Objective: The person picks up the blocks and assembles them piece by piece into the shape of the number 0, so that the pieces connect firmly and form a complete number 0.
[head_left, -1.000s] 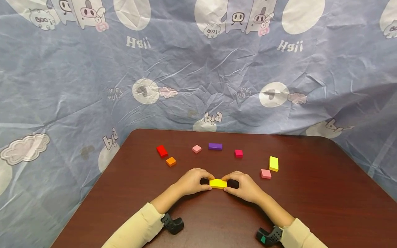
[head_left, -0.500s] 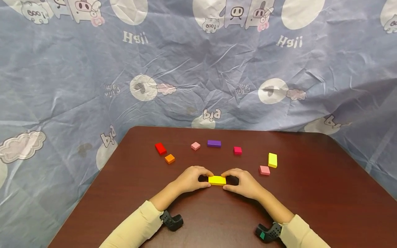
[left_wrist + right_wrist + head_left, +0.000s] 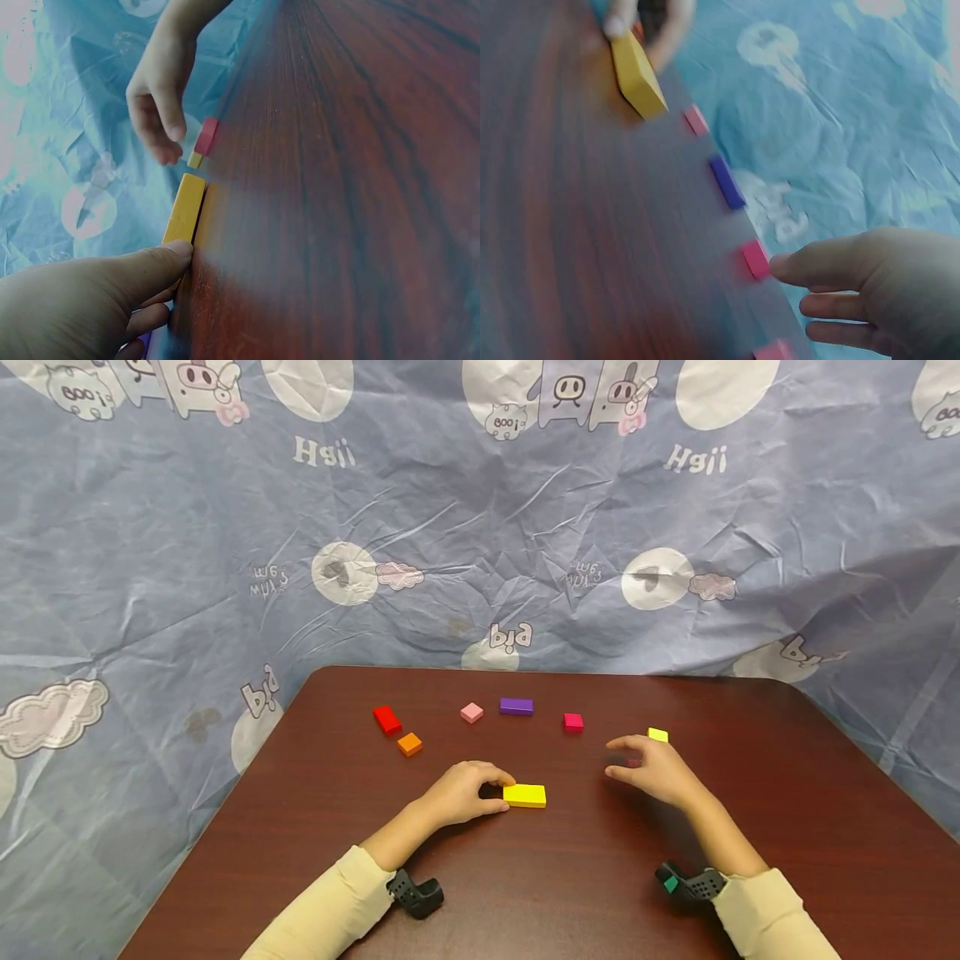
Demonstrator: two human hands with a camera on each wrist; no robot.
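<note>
Head: left hand [image 3: 465, 793] pinches left end of yellow block [image 3: 527, 796], which sits mid-table on the brown table [image 3: 540, 885]. Right hand [image 3: 660, 771] holds nothing, thumb and fingers apart, partly covering a pink block [image 3: 634, 763] and a lemon block [image 3: 657, 735]. Left wrist: left thumb on the yellow block's side; right hand beyond, apart from it. Right wrist, blurry: right thumb looks near magenta block [image 3: 756, 259], contact unclear; purple block [image 3: 727, 182] farther off.
</note>
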